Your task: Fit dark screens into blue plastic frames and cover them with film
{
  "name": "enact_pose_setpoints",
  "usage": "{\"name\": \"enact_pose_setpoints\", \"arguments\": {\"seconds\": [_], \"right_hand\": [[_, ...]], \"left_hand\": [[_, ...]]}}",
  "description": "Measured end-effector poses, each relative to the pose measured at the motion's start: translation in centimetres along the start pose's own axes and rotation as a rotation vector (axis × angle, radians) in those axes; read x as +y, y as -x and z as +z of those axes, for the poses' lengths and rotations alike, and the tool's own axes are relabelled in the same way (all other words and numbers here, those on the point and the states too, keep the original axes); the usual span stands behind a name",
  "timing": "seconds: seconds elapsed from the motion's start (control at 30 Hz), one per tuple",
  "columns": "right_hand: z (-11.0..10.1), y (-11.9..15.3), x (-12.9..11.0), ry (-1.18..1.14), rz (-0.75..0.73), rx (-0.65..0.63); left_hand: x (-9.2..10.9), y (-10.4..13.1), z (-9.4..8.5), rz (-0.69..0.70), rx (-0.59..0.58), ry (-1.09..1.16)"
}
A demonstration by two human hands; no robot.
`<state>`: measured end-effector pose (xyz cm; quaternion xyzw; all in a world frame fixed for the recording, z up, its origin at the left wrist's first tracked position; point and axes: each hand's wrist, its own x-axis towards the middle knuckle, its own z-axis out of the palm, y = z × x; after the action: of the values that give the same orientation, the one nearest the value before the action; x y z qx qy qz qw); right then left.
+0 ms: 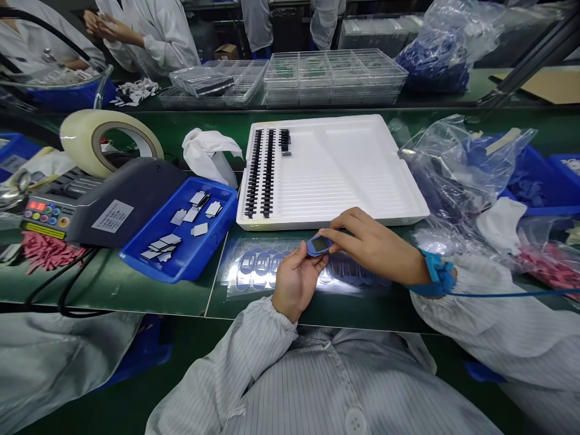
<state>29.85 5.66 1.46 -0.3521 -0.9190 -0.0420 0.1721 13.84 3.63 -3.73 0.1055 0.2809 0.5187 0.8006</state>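
A small blue oval device with a dark window is held between both hands above the table. My left hand grips it from the left and below with thumb and fingers. From the right, my right hand pinches its upper right edge; a blue band circles that wrist. Beneath the hands lies a clear sheet with blue-outlined oval pieces. Just behind stands a white foam tray, with columns of black parts at its left side.
A blue bin holding small white pieces stands left, beside a tape dispenser and a large tape roll. Plastic bags and pink pieces lie right. Clear boxes stand behind; other people are across the bench.
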Motion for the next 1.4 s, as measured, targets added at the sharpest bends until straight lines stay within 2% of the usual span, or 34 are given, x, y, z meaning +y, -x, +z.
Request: {"name": "enact_pose_setpoints", "arguments": {"seconds": [0.47,0.7,0.97,1.17,1.27,1.4], "right_hand": [[0.4,0.0,-0.4,0.0,-0.021,0.003],[0.6,0.0,-0.9,-0.042,0.013,0.048],[1.1,0.3,-2.1,-0.171,0.153,0.218],[-0.4,0.6,-4.0,-0.348,0.255,0.326],[-0.7,0.8,-5.1,-0.399,0.271,0.438],[-0.8,1.0,-6.2,-0.436,0.266,0.622]], "left_hand": [[0.1,0.0,0.1,-0.006,-0.014,0.007],[0.2,0.3,0.3,-0.002,-0.072,-0.014],[0.0,0.8,0.3,0.126,-0.097,-0.093],[0.3,2.0,0.2,0.382,-0.148,-0.353],[0.7,3.1,0.2,0.45,-0.176,-0.501],[1.3,4.4,0.5,0.521,-0.291,-0.64]]}}
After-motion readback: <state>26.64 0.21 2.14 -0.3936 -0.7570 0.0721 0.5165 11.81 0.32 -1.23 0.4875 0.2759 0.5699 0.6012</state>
